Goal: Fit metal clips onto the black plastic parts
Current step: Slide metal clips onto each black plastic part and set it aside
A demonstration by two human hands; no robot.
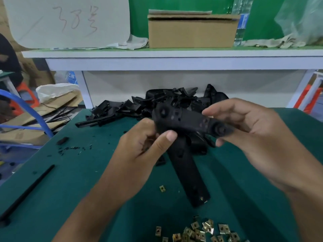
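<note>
Your left hand (pixel 145 145) has its thumb curled up over the near edge of a black plastic part (pixel 188 122), with the other fingers tucked underneath, so it grips the part's left end. Your right hand (pixel 253 130) takes the other end: its fingers curve over the top and its thumb comes in from below by the round boss, pinching the part between them. The part is held in the air across both hands, long side running left to right, its right end a little lower. Directly below it, a second long black part (pixel 190 173) lies flat on the green mat (pixel 78 180), pointing toward you, with a brass-coloured metal clip (pixel 202 198) showing at its near end. One loose clip (pixel 162 188) sits alone on the mat just left of that part, and a heap of clips (pixel 201 231) lies at the near edge between your forearms. Behind your hands, a pile of black parts (pixel 157 103) spreads across the far side of the mat. A thin black rod (pixel 28 191) lies slantwise at the left, with small black crumbs (pixel 73 148) scattered beyond it. On the white shelf (pixel 174 55) above stand a cardboard box (pixel 192 31) and a clear plastic bottle (pixel 242 20).
</note>
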